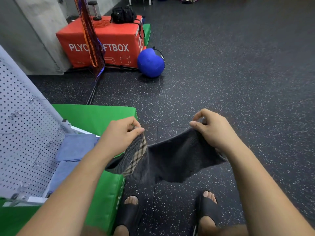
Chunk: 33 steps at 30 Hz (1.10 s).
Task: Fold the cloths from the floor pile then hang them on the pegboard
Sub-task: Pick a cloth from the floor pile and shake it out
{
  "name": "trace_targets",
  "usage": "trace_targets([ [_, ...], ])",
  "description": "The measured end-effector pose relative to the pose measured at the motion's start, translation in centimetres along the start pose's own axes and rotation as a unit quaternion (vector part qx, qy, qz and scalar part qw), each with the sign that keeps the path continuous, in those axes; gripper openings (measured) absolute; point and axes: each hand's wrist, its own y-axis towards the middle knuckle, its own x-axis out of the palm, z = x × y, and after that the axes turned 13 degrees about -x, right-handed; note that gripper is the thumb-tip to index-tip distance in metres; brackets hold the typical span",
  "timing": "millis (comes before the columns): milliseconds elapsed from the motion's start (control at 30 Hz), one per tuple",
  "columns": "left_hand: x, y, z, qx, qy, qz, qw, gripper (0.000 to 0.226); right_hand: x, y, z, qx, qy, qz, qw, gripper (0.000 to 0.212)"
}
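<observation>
Pinching opposite top corners, left hand (121, 133) and right hand (212, 128) clamp the dark grey cloth (170, 160) spread above the floor (221, 74), right of the pegboard (22, 133).

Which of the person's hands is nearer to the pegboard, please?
Left. The left hand grips the dark cloth right of the pegboard; the right hand holds its other end, farther right.

1. The cloth (170, 160) hangs over the floor (238, 65), its left end in the left hand (119, 133) and its right end in the right hand (213, 130).
2. To its left, the pegboard (20, 133) stands at the mat (95, 114), with folded cloths (76, 147) beside its foot.
3. Far behind, a bag (123, 14) sits on the box (115, 36). A ball (150, 63) lies on the floor, touching the box's right corner.
</observation>
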Motion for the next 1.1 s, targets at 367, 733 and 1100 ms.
trace_targets([
  [367,1.1,-0.7,1.8,-0.053,-0.099,0.017,0.994,0.023,3.5,-1.3,-3.5,-0.05,0.113,-0.084,0.989,0.044],
  [733,3.1,-2.7,5.1,-0.039,-0.222,-0.04,0.973,0.022,5.3,-1.4,-4.7,0.016,0.28,-0.039,0.959,0.042],
  [1100,2.9,-3.0,5.5,-0.01,-0.211,-0.008,0.977,0.023,4.8,-1.5,-5.8,0.071,0.477,-0.074,0.873,0.042],
])
